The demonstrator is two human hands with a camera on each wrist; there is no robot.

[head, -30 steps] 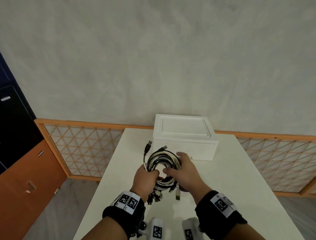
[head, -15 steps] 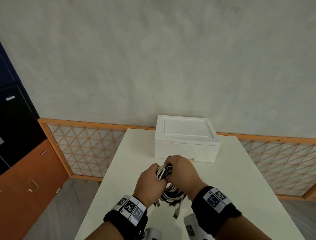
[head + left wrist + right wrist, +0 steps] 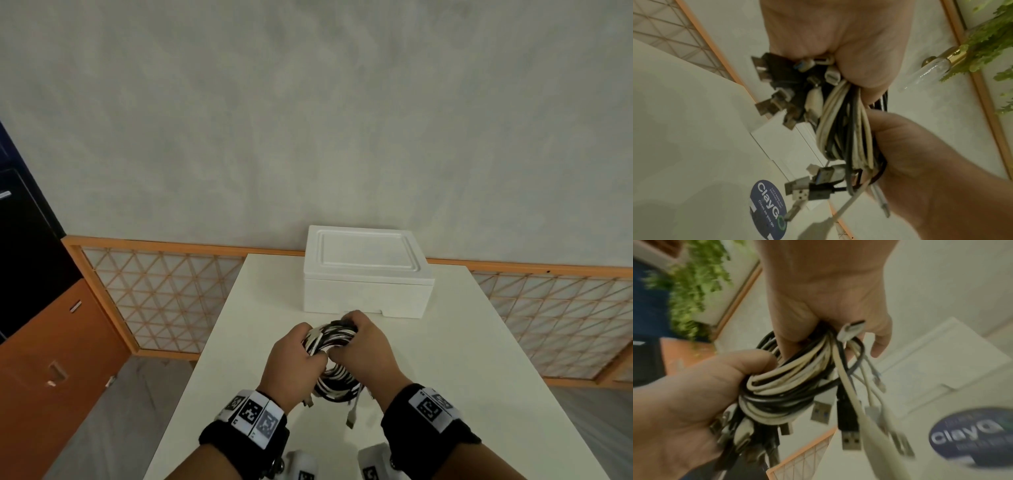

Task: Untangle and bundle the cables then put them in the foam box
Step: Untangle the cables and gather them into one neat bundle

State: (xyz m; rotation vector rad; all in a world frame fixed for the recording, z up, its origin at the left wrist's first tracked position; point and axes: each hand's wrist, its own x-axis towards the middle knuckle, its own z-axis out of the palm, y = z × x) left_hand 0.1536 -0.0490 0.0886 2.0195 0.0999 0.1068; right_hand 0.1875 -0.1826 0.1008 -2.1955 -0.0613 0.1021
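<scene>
A bundle of black and white cables [image 3: 331,337] hangs above the white table [image 3: 462,359], gripped from both sides. My left hand [image 3: 296,358] wraps its fingers round the bundle's left side; in the left wrist view the left hand [image 3: 838,48] clamps several plug ends and cable strands [image 3: 844,129]. My right hand [image 3: 363,346] grips the right side; the right wrist view shows the right hand [image 3: 828,305] curled round the looped cables [image 3: 785,386]. Loose USB plugs [image 3: 352,416] dangle below. The white foam box [image 3: 368,274] stands just beyond the hands with its lid on.
The table's far edge meets an orange-framed lattice panel [image 3: 164,291] and a grey wall. An orange cabinet [image 3: 51,359] stands at the left. A round blue sticker [image 3: 768,209] lies on the tabletop. Green plants [image 3: 694,288] hang to the side.
One second ago the cables formed an open round coil between my hands. Both hands have since closed in and squeezed the coil into a tight bundle, slightly nearer the box.
</scene>
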